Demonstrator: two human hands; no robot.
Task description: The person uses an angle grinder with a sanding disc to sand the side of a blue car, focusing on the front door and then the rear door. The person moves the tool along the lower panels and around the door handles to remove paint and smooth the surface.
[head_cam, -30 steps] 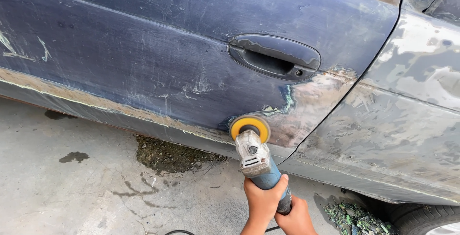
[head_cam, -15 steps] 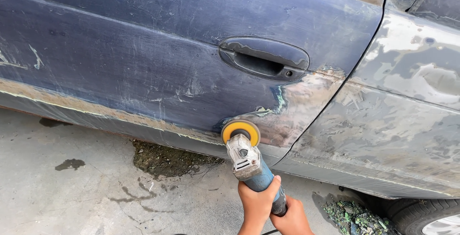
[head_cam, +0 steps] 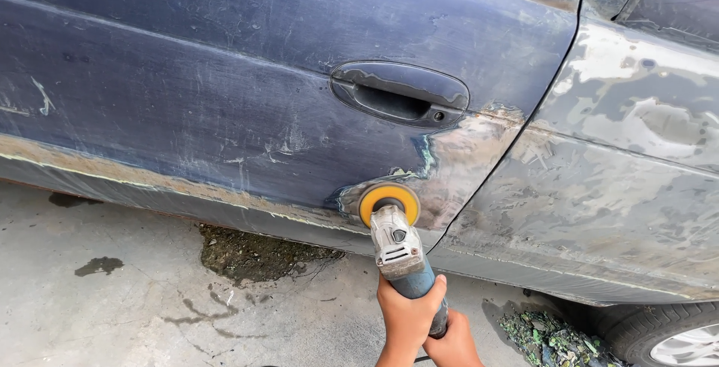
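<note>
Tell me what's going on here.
A person grips an angle grinder with both hands: the left hand wraps the blue body, and the right hand sits behind it at the tail end. Its yellow sanding disc presses against the lower rear corner of a dark blue car door, below the door handle, where the paint is already sanded away.

Both hands stacked: left hand forward, fingers curled shut; right hand apparently clenched behind it
</note>
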